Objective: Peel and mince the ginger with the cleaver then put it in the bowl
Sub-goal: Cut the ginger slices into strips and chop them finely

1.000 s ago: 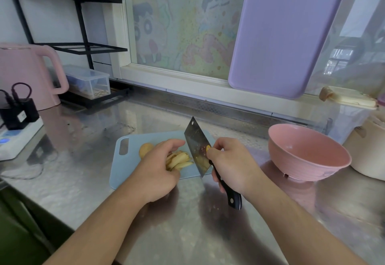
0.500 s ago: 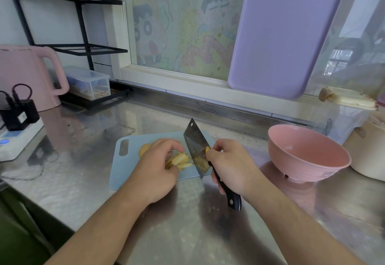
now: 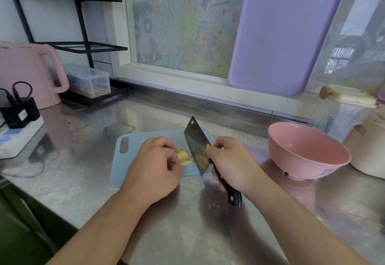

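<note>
Pale yellow ginger slices (image 3: 185, 156) lie on a light blue cutting board (image 3: 125, 160) on the steel counter. My left hand (image 3: 155, 167) rests over the ginger with curled fingers holding the slices down and hides most of them. My right hand (image 3: 231, 162) grips the black handle of the cleaver (image 3: 196, 146). Its blade stands edge-down against the right side of the slices. A pink bowl (image 3: 306, 152) with nothing visible inside it stands to the right of the board.
A pink kettle (image 3: 27, 73), a power strip with black plugs (image 3: 16, 127) and a clear box (image 3: 89, 80) under a black rack sit at the left. A purple board (image 3: 285, 31) leans on the window. A cream pot (image 3: 368, 150) and lidded container (image 3: 350, 102) stand far right.
My left hand has drawn back over the ginger, covering the piece seen to its left. The cleaver has shifted slightly left into the slices.
</note>
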{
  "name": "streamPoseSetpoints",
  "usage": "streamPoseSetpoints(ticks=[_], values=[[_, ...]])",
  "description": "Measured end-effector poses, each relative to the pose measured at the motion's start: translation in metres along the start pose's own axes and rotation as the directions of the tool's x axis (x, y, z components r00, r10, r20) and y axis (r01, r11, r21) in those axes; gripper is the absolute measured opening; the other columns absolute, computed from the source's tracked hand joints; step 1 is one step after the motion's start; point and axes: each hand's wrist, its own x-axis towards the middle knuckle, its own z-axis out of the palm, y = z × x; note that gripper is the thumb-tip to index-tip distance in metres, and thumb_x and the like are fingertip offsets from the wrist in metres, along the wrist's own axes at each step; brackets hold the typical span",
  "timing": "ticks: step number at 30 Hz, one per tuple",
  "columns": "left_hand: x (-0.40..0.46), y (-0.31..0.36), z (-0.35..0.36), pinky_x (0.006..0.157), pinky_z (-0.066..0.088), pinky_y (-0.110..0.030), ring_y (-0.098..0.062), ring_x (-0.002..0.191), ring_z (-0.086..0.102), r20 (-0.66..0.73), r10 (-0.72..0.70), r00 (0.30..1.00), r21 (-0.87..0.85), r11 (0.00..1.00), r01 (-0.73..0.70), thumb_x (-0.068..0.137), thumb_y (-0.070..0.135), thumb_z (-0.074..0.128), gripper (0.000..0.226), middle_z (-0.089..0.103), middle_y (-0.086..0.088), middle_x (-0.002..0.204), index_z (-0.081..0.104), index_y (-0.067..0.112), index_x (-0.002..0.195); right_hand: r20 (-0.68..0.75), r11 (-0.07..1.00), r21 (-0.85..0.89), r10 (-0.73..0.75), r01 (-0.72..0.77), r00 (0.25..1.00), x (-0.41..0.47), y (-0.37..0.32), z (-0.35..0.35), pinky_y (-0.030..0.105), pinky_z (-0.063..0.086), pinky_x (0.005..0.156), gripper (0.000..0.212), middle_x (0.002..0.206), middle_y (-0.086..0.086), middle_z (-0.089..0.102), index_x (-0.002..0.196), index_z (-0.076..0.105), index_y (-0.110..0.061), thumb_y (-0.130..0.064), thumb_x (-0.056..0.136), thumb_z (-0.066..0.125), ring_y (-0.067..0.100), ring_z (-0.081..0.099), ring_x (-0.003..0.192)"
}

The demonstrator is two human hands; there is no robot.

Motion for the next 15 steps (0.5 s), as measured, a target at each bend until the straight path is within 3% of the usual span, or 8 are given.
streamPoseSetpoints(ticks=[8, 15], values=[[-0.0022, 0.0003, -0.0058, 0.099, 0.042, -0.029, -0.005, 0.116, 0.044, 0.143, 0.004, 0.99, -0.03, 1.0, 0.001, 0.076, 0.022, 0.071, 0.016, 0.055, 0.028, 0.11, 0.068, 0.038, 0.072, -0.002, 1.0, -0.003, -0.003, 0.003, 1.0, -0.0011, -0.0005, -0.0004, 0.027, 0.042, 0.044, 0.013, 0.051, 0.011, 0.061, 0.091, 0.056, -0.005, -0.015, 0.092, 0.048, 0.025, 0.05, 0.036], [-0.0022, -0.0015, -0.0025, 0.104, 0.02, -0.024, -0.005, 0.124, 0.034, 0.162, 0.025, 0.986, 0.049, 0.998, -0.034, 0.091, 0.027, 0.072, 0.018, 0.049, 0.029, 0.117, 0.066, 0.037, 0.077, 0.002, 1.0, 0.009, -0.003, 0.003, 1.0, 0.0003, 0.0006, -0.0003, 0.025, 0.04, 0.043, 0.012, 0.05, 0.01, 0.06, 0.091, 0.055, -0.005, -0.015, 0.093, 0.048, 0.024, 0.049, 0.033]])
